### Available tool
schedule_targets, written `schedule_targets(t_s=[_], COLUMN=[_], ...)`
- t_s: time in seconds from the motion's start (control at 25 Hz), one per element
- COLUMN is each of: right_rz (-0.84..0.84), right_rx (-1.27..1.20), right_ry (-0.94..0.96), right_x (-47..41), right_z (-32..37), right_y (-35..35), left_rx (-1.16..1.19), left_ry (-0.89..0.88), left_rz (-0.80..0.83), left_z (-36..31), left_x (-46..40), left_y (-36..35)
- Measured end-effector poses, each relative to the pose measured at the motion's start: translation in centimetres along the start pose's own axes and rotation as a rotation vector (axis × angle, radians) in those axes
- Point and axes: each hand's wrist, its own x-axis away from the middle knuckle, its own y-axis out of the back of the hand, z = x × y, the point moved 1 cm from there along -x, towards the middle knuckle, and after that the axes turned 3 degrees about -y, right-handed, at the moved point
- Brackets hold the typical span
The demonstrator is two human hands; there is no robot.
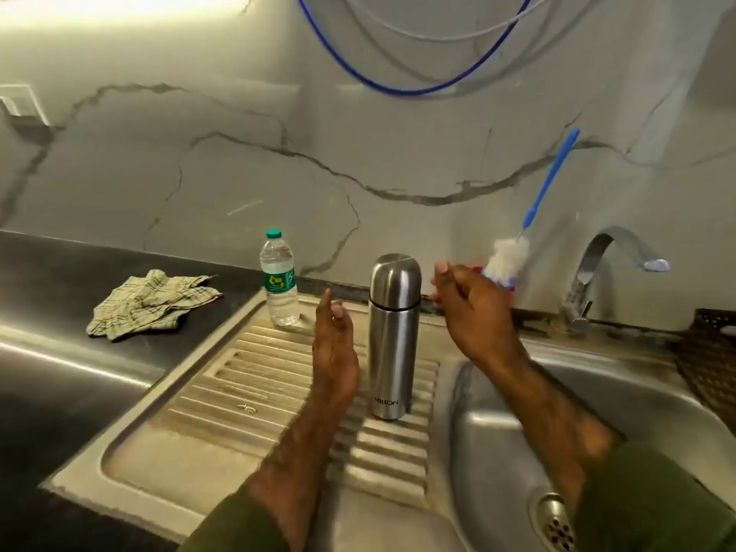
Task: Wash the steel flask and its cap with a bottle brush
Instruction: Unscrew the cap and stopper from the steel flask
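Two bare forearms in green sleeves, reaching forward over a steel sink unit. Nearest, at lower right: sink basin (621, 412) with drain strainer (557, 527). Ribbed draining board (223, 376) to its left. Left hand (333, 344) raised above the board just left of the steel flask (392, 336), fingers straight and together, holding nothing, apart from the flask. Flask upright on the board's ridges near the basin edge, cap (395, 280) seated on top, lettering low on the body. Right hand (466, 300) lifted to the right of the cap, fingers loosely curled, thumb up, nothing gripped; contact with the flask not seen. Bottle brush (507, 260) behind that hand, white bristle head down, blue handle slanting up against the wall; lower end hidden by the hand, resting point not discernible. Curved tap (605, 268) at far right beyond the basin. Clear plastic water bottle (278, 278) with green cap, upright at the board's far left corner. Crumpled checked cloth (153, 302) on the dark counter (59, 272), well left of the bottle. Veined marble wall (278, 153) behind, blue and white tubing (398, 87) looping overhead.
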Motion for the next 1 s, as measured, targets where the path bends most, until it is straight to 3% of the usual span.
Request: schedule_targets(t_s=[0.08,0.12,0.2,0.32,0.48,0.68,1.0], right_rz=[0.135,0.181,0.293,0.397,0.295,0.180,0.247], right_rx=[-0.365,-0.436,-0.444,-0.246,-0.301,-0.460,-0.640], right_ry=[-0.144,-0.141,-0.042,0.083,0.004,-0.052,0.024], right_x=[-1.1,-1.7,-2.5,-2.8,-3.1,-2.8,-2.6], right_z=[1.4,2.5,4.7,5.6,5.5,6.7,8.0], right_y=[-0.8,-0.7,-0.7,-1.3,-2.6,-2.6,0.2], left_rx=[0.137,0.116,0.073,0.051,0.062,0.028,0.121], left_ry=[-0.020,-0.069,-0.119,-0.089,0.086,0.052,0.018], left_rz=[0.138,0.213,0.344,0.418,0.431,0.397,0.486], left_z=[0.8,0.8,0.6,1.1,1.7,1.3,-1.8], left_x=[-0.6,-0.7,-0.5,0.2,0.7,0.2,1.2], left_y=[-0.5,-0.6,-0.6,-0.6,-1.3,-1.3,-1.2])
